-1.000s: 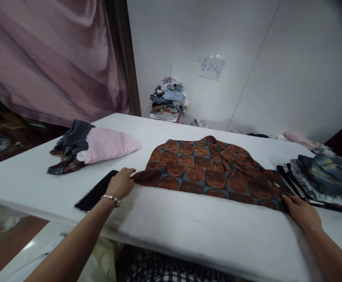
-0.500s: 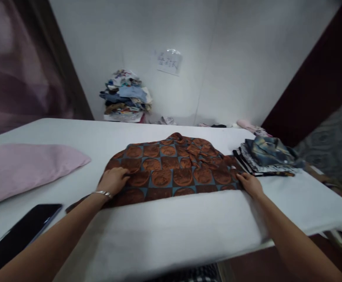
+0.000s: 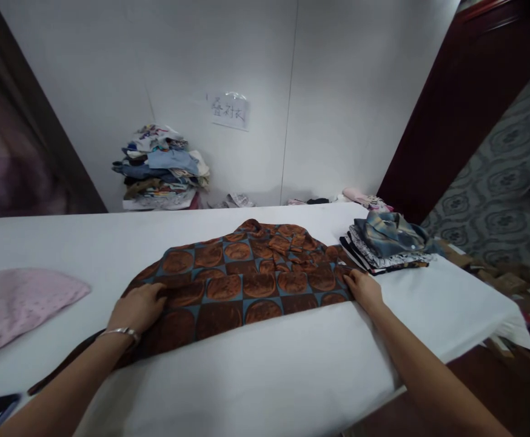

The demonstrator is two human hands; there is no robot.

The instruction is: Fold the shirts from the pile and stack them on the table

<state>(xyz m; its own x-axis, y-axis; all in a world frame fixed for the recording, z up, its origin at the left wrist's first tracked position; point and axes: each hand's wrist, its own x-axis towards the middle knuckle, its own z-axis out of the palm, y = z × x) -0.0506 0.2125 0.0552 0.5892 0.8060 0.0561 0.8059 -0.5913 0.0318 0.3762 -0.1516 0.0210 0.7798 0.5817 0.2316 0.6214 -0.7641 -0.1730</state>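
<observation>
White table (image 3: 256, 376), pink cloth (image 3: 19, 303) at left, folded stack (image 3: 385, 246) at right — clothes heap (image 3: 160, 167), wall note (image 3: 229, 110)

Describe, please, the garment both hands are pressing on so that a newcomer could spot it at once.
On the long white-covered table, look to the middle, between the pink dotted cloth and the stack of folded striped garments. There lies a shirt with rust-brown circles on teal-and-brown checks, spread flat under the left hand and right hand. No neighbour has those big circles.
</observation>
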